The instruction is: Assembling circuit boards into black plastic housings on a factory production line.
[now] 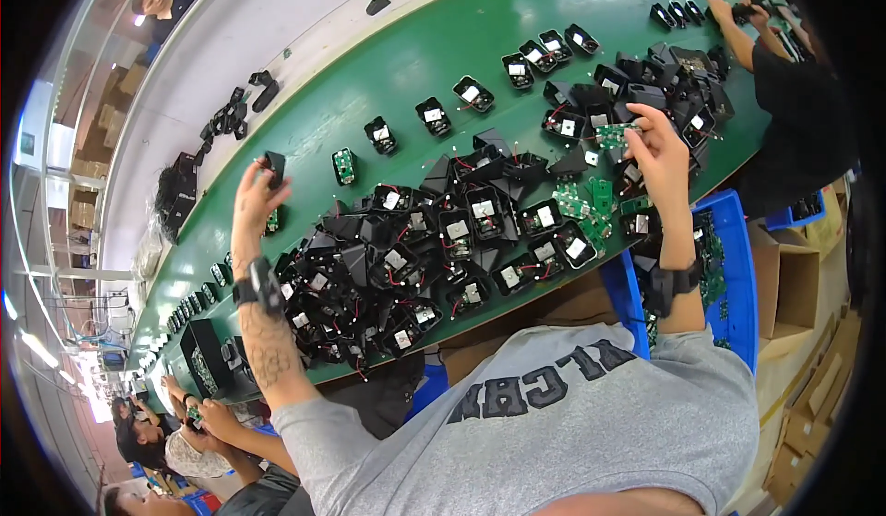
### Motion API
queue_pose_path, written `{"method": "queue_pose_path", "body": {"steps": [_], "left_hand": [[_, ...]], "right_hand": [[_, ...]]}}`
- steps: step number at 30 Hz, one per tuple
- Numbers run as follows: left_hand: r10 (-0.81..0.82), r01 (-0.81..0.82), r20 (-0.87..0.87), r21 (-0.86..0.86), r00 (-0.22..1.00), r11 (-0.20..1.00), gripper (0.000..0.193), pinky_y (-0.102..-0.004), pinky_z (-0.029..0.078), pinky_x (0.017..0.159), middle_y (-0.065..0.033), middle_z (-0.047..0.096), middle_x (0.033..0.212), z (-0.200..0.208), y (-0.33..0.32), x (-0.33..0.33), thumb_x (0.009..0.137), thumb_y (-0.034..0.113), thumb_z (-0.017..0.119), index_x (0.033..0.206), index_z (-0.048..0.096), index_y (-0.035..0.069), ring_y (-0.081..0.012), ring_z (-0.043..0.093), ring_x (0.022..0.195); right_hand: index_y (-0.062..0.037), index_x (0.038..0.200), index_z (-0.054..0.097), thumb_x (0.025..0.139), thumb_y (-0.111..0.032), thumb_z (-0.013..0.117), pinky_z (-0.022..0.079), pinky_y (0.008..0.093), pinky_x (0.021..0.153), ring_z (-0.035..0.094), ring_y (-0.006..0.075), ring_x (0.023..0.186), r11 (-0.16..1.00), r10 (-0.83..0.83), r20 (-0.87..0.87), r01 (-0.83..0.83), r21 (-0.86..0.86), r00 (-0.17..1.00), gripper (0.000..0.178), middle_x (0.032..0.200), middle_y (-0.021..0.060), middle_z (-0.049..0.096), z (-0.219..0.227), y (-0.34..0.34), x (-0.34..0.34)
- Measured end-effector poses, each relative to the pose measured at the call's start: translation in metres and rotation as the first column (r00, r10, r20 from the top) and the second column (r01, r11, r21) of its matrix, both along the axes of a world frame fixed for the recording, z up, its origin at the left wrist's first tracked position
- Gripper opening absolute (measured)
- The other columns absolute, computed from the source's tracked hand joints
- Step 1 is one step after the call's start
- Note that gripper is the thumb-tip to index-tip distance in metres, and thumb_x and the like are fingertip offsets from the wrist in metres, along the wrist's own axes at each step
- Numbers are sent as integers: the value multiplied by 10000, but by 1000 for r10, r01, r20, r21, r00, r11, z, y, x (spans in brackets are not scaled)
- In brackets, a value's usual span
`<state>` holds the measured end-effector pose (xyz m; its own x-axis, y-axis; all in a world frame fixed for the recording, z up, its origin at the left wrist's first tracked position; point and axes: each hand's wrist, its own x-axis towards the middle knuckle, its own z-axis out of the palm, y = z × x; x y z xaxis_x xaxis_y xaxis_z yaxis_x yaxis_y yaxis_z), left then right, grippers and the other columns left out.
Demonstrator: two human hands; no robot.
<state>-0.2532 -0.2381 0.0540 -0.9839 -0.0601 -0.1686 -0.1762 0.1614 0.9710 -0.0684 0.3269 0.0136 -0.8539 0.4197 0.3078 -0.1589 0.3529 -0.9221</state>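
Observation:
My right hand (pixel 660 151) pinches the end of a green circuit board (pixel 611 136) above the pile on the right. My left hand (pixel 256 193) is raised over the bench at the left, its fingers closed round a small black plastic housing (pixel 274 165), partly hidden by the fingers. Just below that hand, another housing with a green board (pixel 271 221) shows in part. Between my arms spreads a heap of black housings (pixel 397 258) with red wires and white squares. Loose green circuit boards (pixel 591 207) lie on the heap's right side.
A spaced row of housings (pixel 434 117) runs along the green bench (pixel 323 101). A blue bin (pixel 743 276) with circuit boards stands at my right, beside a cardboard box (pixel 789 281). Co-workers sit at the lower left; another person's arm (pixel 736 41) reaches in at upper right.

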Motion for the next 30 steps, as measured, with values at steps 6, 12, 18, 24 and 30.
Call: {"method": "queue_pose_path", "body": {"steps": [6,12,18,24,30], "left_hand": [[-66,106,-95,506,993,856,534,-265,548,711,-189,551,1250,53,117,118,952,95,535,1444,340,171,-260,626,1035],[-374,272,-71,810,925,519,776,-394,599,760,-211,502,1332,14,210,196,903,60,596,1529,166,220,-374,573,1154],[-228,210,-70,704,971,679,803,-407,591,844,-155,547,1282,-14,252,204,856,144,695,1502,221,90,-279,614,1113],[-166,184,-91,660,982,728,729,-418,568,881,-147,508,1306,-18,257,213,824,55,710,1445,330,42,-264,548,1182],[-169,187,-91,651,981,736,690,-378,559,891,-116,490,1311,-19,257,214,802,-4,717,1407,387,33,-220,516,1179]], "right_hand": [[73,1242,577,816,23,656,547,222,683,686,170,858,819,311,-84,-312,-481,947,435,1055,127,667,2,-24,11],[74,1216,593,796,-5,670,551,259,660,691,224,847,713,379,-196,-420,-561,904,435,1065,157,667,-7,-64,14],[50,1215,578,897,-281,671,549,294,660,652,228,920,473,372,-328,-481,-738,868,468,1009,165,666,-36,-101,26],[41,1207,594,935,-306,624,539,330,759,648,254,976,466,364,-286,-439,-768,887,441,1043,174,665,-31,-125,30],[43,1159,641,944,-318,602,523,324,792,650,243,958,601,477,-121,-423,-677,871,422,1046,180,677,-21,-131,30]]}}
